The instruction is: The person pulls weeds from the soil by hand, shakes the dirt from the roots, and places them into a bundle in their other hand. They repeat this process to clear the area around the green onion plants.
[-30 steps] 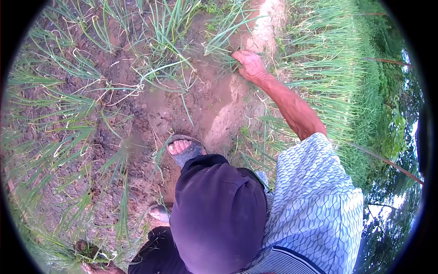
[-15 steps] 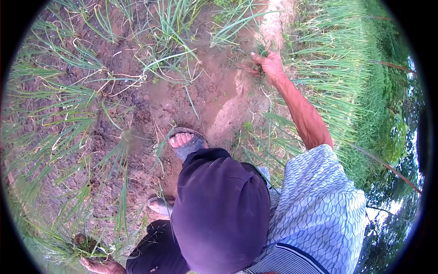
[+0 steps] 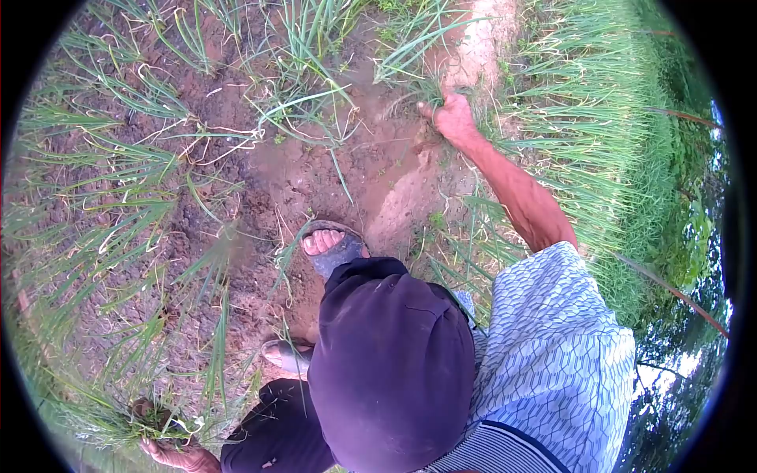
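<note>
My right hand (image 3: pixel 453 120) reaches out at the top, close to the muddy soil, with its fingers closed around thin green weeds (image 3: pixel 431 94); the fingertips are partly hidden. Spring onion plants (image 3: pixel 311 39) grow just to the left of it. At the lower left my left hand (image 3: pixel 180 455) is closed on a bunch of grassy weeds (image 3: pixel 150 422), which has a dark clod of soil in it. Long thin blades stick out of the bunch and overlap the leaves behind.
My dark-clothed knee (image 3: pixel 394 370) fills the lower middle. A sandalled foot (image 3: pixel 327 244) and another sandal (image 3: pixel 285 355) rest on wet soil (image 3: pixel 276 173). Onion rows (image 3: pixel 118 189) spread across the left. A pale dirt ridge (image 3: pixel 485 39) borders dense green plants (image 3: pixel 583 102) at the right.
My right hand has moved a little left and down; the clump with reddish strands seen in it before is now less visible. My left hand keeps its bunch in nearly the same place.
</note>
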The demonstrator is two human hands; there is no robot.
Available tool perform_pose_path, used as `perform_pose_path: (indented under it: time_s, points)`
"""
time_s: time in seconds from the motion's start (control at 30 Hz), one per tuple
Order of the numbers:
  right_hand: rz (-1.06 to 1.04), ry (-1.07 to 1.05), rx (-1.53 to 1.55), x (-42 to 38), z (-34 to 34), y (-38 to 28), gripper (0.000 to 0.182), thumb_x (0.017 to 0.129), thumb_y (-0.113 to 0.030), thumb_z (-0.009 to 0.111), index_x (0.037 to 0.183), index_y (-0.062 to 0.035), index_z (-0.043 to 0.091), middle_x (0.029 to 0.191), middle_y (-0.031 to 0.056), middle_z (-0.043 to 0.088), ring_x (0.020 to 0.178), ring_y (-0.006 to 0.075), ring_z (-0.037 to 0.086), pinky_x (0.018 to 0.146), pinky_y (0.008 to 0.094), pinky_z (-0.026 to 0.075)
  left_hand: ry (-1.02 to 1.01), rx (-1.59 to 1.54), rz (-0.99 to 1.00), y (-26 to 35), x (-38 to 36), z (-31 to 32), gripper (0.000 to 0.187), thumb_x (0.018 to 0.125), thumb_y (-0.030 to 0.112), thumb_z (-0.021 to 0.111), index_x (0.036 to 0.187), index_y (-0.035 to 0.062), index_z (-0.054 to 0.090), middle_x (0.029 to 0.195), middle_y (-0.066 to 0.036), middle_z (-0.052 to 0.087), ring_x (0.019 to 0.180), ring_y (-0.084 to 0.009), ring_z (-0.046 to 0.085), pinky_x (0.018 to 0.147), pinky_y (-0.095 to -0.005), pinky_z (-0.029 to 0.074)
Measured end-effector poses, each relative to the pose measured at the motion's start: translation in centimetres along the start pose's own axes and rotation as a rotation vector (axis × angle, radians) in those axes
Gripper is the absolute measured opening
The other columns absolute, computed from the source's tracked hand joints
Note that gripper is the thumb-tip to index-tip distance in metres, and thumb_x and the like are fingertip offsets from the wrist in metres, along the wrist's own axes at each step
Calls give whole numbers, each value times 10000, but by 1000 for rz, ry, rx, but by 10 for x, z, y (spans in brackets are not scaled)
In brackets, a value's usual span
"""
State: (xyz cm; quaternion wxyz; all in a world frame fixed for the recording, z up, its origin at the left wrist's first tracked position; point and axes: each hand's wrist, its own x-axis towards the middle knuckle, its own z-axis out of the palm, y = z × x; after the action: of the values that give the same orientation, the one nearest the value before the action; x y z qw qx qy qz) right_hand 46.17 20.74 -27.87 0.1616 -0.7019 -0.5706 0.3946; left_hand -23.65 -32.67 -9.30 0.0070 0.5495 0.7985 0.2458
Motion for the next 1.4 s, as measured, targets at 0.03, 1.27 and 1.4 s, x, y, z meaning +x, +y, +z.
perform_pose_path:
  time_s: [0.03,1.27,1.4]
  points:
    - [259,-17,230,7,3,1,140,792,-121,721,832,-52,605,618,39,565,450,185,479,436,333,398,3,-5,-7,1,-2,-1,858,870,667,442,1384,-3,289,1369,-157,390,1282,-309,370,1098,-474,284]
    - [-210,79,-556,69,47,-39,387,836,-346,595,1119,-83,609,1057,159,607,1016,378,557,858,477,468,98,-1596,-960,171,103,39,532,842,90,515,1327,-33,332,1204,-210,493,912,-238,506,777,-363,446]
    - [-233,90,-642,90,54,-24,390,838,-340,604,1129,-79,602,1063,154,596,1012,360,547,860,474,463,97,-1768,-1043,173,106,42,488,800,20,572,1234,16,348,1012,-112,463,778,-169,475,641,-297,428]
